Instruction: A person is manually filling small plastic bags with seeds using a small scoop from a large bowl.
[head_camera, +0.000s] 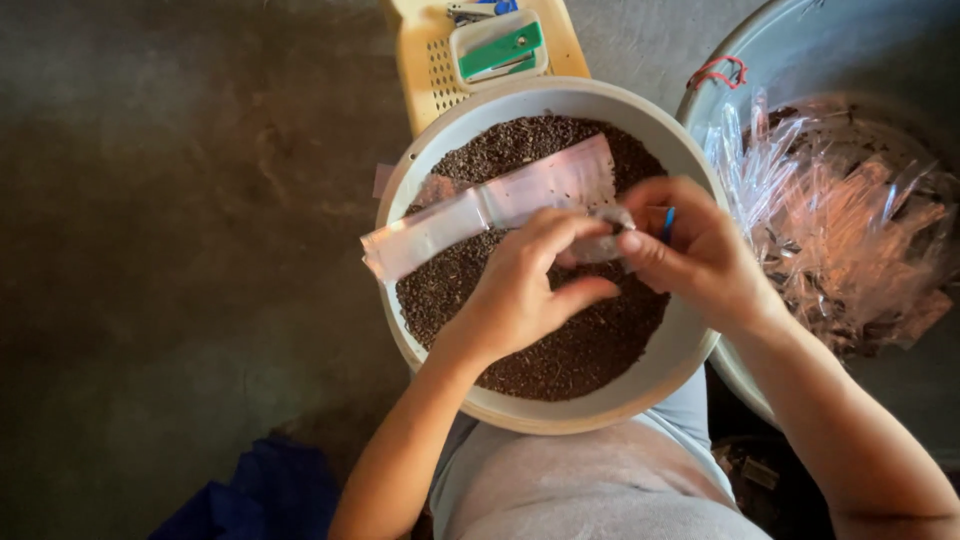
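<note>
long clear plastic sleeve bag (490, 212) lies over round pale basin of dark brown granules (560, 400), long axis running from centre frame toward left, slightly down. both hands pinch its right end: left hand (520, 295) below, right hand (695, 255) at right, equally near.

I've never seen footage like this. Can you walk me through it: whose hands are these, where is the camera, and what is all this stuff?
There is no machine here. A person wears a camera on the head, so the single picture looks straight down at their own two hands. The left hand and right hand together hold a long clear plastic bag by one end. Under it, on the lap, sits a round pale basin full of dark brown granules. To the right is a metal bowl holding a heap of more clear bags. Beyond the basin lies a yellow tray with a small green and white tool.
</note>
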